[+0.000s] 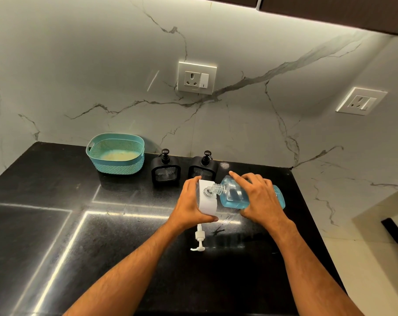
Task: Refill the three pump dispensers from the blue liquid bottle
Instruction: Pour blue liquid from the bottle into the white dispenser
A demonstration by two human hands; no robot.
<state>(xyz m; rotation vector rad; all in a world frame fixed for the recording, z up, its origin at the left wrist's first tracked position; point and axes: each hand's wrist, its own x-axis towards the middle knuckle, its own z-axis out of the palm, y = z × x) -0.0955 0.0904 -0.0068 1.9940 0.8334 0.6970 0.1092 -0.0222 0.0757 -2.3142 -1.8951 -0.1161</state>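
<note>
Head cam shows me mid-pour on the first of the three, so this is the filling step for the white dispenser (206,197). My left hand (191,205) is wrapped around its body to keep it steady, thumb along the near side, while my right hand (259,197) grips the blue liquid bottle (236,197) tipped over almost flat, its open neck sitting right at the dispenser's opening. Can't really tell from here if liquid is actually running yet, the neck looks clear. Everything sits around the middle of the worktop (102,247), a bit toward the back edge. The white pump head (199,239) is lying loose just in front of the dispenser, toward the near edge. The two black dispensers (166,166) (202,166) stand by the back edge with their pumps on, so I'd say those are still to do. Next up, I reckon: keep the neck lined up and tilt slowly so nothing spills down the side, stand the bottle back up, then screw the white pump back in.
</note>
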